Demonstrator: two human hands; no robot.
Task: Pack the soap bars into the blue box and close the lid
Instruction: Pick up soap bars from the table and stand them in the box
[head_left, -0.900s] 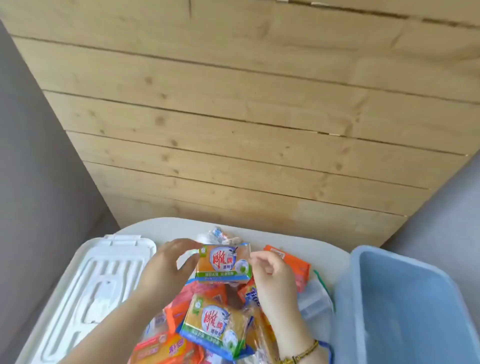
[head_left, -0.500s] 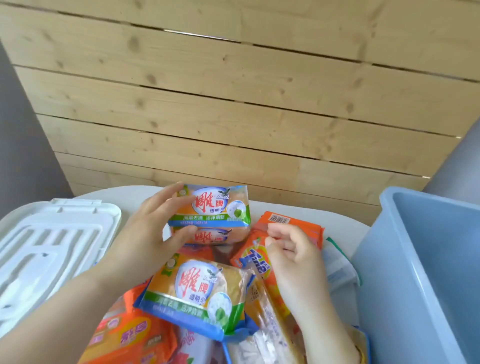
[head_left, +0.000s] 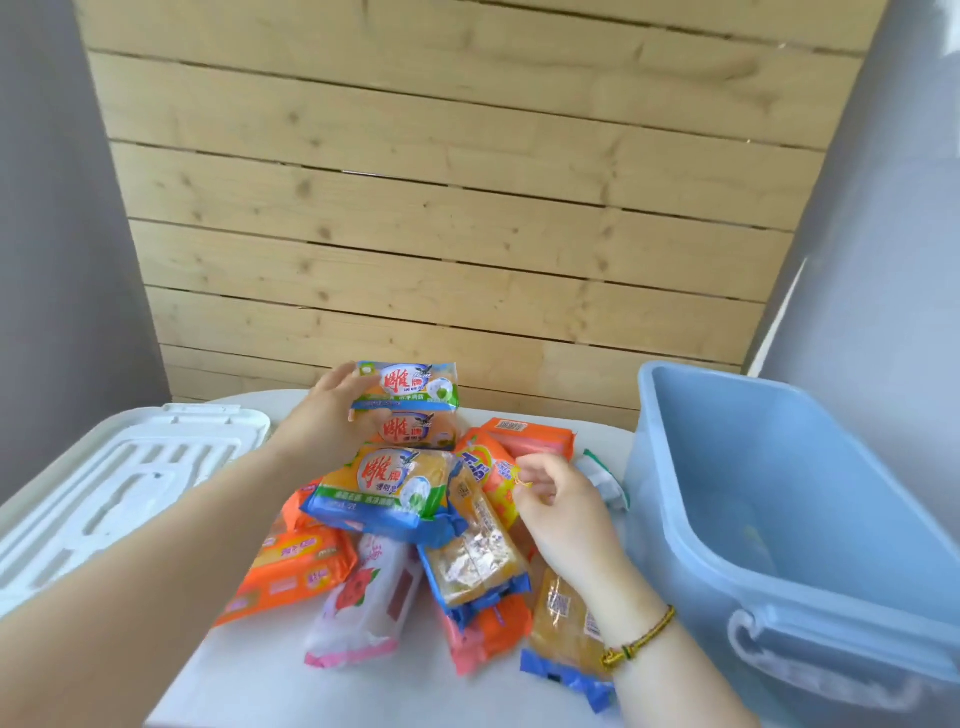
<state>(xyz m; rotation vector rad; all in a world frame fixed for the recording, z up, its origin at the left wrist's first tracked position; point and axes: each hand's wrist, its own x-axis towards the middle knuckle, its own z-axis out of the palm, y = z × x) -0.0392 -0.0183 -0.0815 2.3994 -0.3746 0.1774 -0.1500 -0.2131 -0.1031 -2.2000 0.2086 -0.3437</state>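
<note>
Several wrapped soap bars lie in a pile (head_left: 384, 493) on the white table (head_left: 270, 686). My left hand (head_left: 327, 421) grips two stacked yellow bars in blue-green wrappers (head_left: 410, 395) at the far side of the pile, lifted a little above it. The curled fingers of my right hand (head_left: 561, 499) pinch the edge of an orange soap bar (head_left: 493, 478) on the pile's right. The blue box (head_left: 831, 467) stands open to the right, close to my right hand. Its white lid (head_left: 130, 478) lies flat on the left.
A wooden plank wall (head_left: 441, 208) rises right behind the table. A white-and-green packet (head_left: 602, 473) lies between the pile and the box. A grey handle (head_left: 779, 660) sits on the box's near side.
My right hand let go of the yellow bars and dropped onto the orange bar. My left hand keeps holding the two stacked bars. The view has tilted down, showing more of the pile.
</note>
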